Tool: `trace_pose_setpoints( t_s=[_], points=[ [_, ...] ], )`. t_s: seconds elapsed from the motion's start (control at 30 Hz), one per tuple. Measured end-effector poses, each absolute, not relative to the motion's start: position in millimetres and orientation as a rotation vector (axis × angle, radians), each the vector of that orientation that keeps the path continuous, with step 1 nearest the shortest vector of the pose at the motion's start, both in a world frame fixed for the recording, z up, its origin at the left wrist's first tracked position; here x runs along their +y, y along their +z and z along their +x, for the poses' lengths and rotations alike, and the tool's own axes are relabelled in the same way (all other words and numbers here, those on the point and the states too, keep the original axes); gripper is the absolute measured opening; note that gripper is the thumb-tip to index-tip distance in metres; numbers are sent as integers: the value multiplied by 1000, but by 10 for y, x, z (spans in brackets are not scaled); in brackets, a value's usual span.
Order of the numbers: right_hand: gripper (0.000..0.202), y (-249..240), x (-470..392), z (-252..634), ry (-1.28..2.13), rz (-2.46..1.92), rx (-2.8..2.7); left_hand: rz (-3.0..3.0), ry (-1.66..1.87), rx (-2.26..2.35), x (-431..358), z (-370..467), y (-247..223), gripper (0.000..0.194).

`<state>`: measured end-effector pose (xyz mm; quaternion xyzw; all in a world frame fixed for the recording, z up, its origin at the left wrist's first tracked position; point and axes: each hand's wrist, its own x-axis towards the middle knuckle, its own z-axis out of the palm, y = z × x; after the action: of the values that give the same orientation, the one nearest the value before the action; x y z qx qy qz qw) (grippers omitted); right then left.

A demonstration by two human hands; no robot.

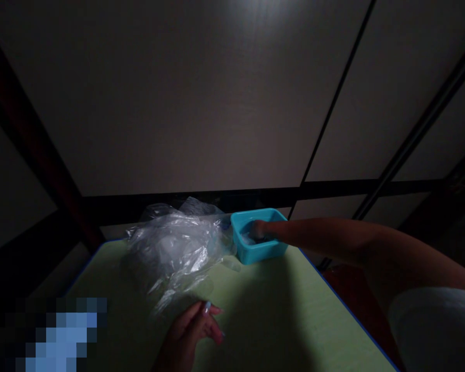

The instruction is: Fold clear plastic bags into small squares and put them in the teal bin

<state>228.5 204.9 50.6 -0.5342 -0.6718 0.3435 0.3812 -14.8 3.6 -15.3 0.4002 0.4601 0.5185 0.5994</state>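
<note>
- My right hand [260,229] is inside the turquoise rectangular plastic basket [261,253], grip hidden from me.
- My left hand [199,325], fingers loosely apart, looks empty; basket at its one o'clock, crumpled clear-plastic heap [178,248] at eleven.
- Work seems unfinished.

This looks like a room in a home, though the dimness leaves that less than certain. Large pale panels [201,113] with dark dividing strips [341,85], much like wardrobe doors, rise behind the table's far edge. The table [329,325] itself is small, with a light green top and blue edging. A household-type turquoise plastic basket [265,253] stands at its far right corner, and red floor covering [351,292] shows beyond the right edge.
</note>
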Motion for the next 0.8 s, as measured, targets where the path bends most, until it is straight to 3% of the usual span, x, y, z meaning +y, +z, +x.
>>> trace_pose_setpoints(
  t_s=[0.1,0.37,0.6,0.8],
  points=[
    [16,521,2061,2273,847,-1489,-1774,938,1204,1057,32,-150,-168,63],
    [31,776,2434,2077,921,-1909,-2140,916,1232,971,44,-144,-176,63],
    [34,969,2317,2068,1144,-1926,-2496,926,1245,944,84,-120,-227,61],
    [35,911,2292,1837,781,-1807,-2406,950,1207,976,75,-108,-144,65]
  ],
)
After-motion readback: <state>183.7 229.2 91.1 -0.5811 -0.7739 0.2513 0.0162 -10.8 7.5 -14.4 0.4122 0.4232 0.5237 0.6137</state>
